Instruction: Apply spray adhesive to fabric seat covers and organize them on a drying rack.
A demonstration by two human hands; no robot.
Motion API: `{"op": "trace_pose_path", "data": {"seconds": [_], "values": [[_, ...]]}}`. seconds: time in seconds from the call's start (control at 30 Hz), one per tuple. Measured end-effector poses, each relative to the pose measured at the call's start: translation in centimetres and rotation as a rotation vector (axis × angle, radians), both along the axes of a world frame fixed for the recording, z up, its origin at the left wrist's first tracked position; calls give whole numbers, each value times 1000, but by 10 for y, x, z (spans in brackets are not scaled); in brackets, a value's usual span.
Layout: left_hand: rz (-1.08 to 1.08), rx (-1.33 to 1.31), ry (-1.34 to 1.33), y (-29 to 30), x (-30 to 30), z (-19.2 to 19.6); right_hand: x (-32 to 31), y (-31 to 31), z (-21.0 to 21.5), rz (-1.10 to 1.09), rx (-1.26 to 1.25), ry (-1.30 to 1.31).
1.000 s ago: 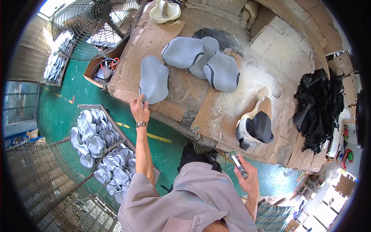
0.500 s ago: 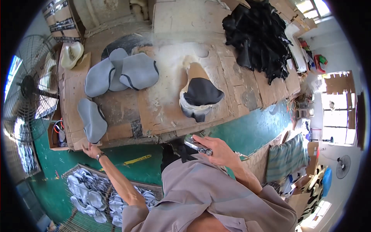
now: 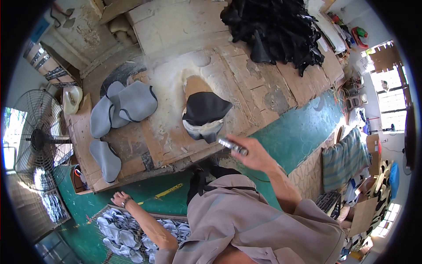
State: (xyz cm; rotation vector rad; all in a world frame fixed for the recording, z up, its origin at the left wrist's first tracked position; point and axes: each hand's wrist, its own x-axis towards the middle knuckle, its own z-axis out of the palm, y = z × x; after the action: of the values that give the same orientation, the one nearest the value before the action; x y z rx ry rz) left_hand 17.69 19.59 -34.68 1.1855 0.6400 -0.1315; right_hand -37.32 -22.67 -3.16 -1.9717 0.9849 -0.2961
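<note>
My right hand (image 3: 252, 152) is closed around a small silver metal spray gun (image 3: 233, 145), held off the table's front edge. Beyond it, on the cardboard-covered table (image 3: 198, 154), a black fabric piece (image 3: 206, 108) lies over a form with a white and grey edge. My left hand (image 3: 121, 199) has its fingers apart and holds nothing. It hangs below the table's front left edge, above the wire rack. Nearest to it on the table is a single grey shaped piece (image 3: 105, 160) with black trim. More grey pieces (image 3: 140, 101) overlap farther back.
A black pile of pieces (image 3: 274, 33) covers the far right of the table. A caged fan (image 3: 37, 136) stands at left, near a cream form (image 3: 72, 100). Grey pieces (image 3: 118, 233) fill the wire rack by my left arm. A striped cloth (image 3: 347, 156) hangs at right.
My left hand has drawn back from the table edge and the grey piece there. My right hand has raised the spray gun toward the black piece. The whole view has turned.
</note>
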Motion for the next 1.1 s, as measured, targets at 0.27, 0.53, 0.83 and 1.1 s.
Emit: {"op": "trace_pose_path", "data": {"seconds": [0.27,0.53,0.83,1.1], "values": [[-137,52,-2,81,-219,3,-3,-185,-91,-320,-318,207],[-67,483,580,160,-435,12,13,-284,-321,-38,-781,709],[62,603,680,178,-501,-12,-37,-220,-307,32,-960,220],[-280,381,725,208,-448,-42,-1,30,-285,-157,-651,188]]}}
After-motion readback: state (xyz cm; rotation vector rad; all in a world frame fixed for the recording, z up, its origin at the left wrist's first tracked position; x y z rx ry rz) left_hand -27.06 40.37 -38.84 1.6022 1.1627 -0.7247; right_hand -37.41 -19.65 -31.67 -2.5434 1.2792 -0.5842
